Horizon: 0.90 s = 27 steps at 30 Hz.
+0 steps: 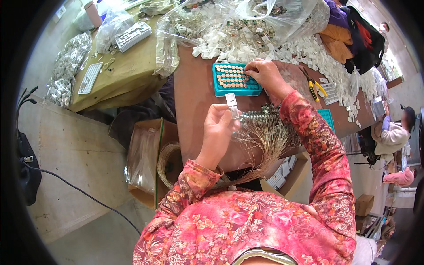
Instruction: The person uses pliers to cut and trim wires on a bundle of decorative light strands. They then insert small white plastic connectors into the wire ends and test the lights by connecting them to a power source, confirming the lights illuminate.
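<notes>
Between the thumb and fingers of my left hand (217, 129) is a small white plastic card (231, 100) with a slot, held upright. My right hand (266, 74) reaches over the right side of a teal tray (238, 92). Its fingertips are pinched together, and what they grip, if anything, is too small to make out. Rows of round copper-coloured discs (229, 76) sit in the tray. Close to my left hand, a row of shiny metal pieces (260, 114) lies with a bundle of thin, straw-coloured strands (265, 137) hanging toward me.
White plastic pieces (216, 45) heap along the table's far side, under clear bags (282, 17). Yellow-handled pliers (317, 88) and a second teal tray (327, 118) lie to the right. Cardboard boxes (161, 152) stand below the table edge. Other people (393, 137) sit at far right.
</notes>
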Each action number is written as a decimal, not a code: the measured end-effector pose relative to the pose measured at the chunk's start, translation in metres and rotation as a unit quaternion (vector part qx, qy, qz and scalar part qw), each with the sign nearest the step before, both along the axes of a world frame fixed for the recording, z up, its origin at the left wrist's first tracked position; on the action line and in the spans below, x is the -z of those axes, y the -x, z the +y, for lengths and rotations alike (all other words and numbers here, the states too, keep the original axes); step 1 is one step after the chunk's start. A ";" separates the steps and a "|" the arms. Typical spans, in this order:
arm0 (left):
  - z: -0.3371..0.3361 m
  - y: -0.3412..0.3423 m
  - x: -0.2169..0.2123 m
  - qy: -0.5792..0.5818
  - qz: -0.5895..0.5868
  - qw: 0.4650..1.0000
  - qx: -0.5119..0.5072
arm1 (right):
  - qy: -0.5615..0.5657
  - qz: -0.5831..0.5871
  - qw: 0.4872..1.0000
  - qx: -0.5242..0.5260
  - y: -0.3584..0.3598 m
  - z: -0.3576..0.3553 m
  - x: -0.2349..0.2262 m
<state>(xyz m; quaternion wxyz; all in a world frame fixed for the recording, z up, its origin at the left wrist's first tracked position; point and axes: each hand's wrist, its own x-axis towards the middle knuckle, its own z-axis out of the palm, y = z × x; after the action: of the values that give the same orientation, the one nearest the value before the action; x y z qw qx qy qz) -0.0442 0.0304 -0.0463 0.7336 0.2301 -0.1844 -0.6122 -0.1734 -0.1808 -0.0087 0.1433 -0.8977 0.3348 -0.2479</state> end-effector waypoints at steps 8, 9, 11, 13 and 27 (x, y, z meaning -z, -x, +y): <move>-0.001 -0.004 0.006 0.005 0.082 0.996 0.029 | -0.053 0.007 0.998 0.011 -0.009 -0.013 -0.015; -0.001 -0.004 0.006 0.008 0.083 0.996 0.032 | -0.041 0.006 0.999 0.004 -0.012 -0.016 -0.016; -0.001 -0.005 0.007 0.003 0.088 0.996 0.033 | -0.045 0.024 0.999 -0.016 -0.016 -0.019 -0.015; -0.001 -0.006 0.006 0.001 0.093 0.995 0.036 | -0.012 0.053 0.998 -0.033 -0.020 -0.021 -0.014; -0.001 -0.007 0.009 0.044 0.111 0.992 0.049 | 0.014 0.021 1.000 -0.002 -0.013 0.007 -0.050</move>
<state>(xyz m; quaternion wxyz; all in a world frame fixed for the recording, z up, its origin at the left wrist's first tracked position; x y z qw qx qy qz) -0.0370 0.0291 -0.0553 0.7277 0.1192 -0.1398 -0.6608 -0.1606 -0.1738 0.0417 0.1243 -0.9052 0.3330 -0.2329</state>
